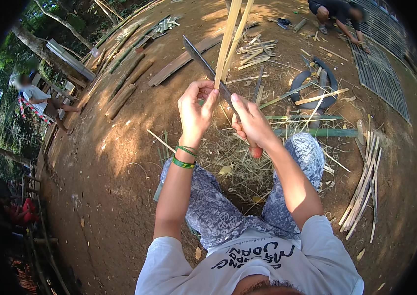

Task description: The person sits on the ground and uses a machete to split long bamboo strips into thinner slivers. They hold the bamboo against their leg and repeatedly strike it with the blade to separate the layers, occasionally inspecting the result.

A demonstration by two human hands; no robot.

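Observation:
My left hand is closed around the lower end of a pale bamboo strip, which stands up and away from me. Two long halves of the strip spread apart above my fingers. The long dark blade of a machete crosses at the base of this split, close to my left thumb. My right hand grips the machete's handle, whose reddish-brown end shows below the fist. The blade's tip points to the far left. Whether the strip is split below my left fingers is hidden.
Shavings litter the ground between my knees. Cut strips lie at right, beside a green bamboo pole. A black tire lies farther off. Another person crouches over a slatted bamboo panel; someone sits at far left.

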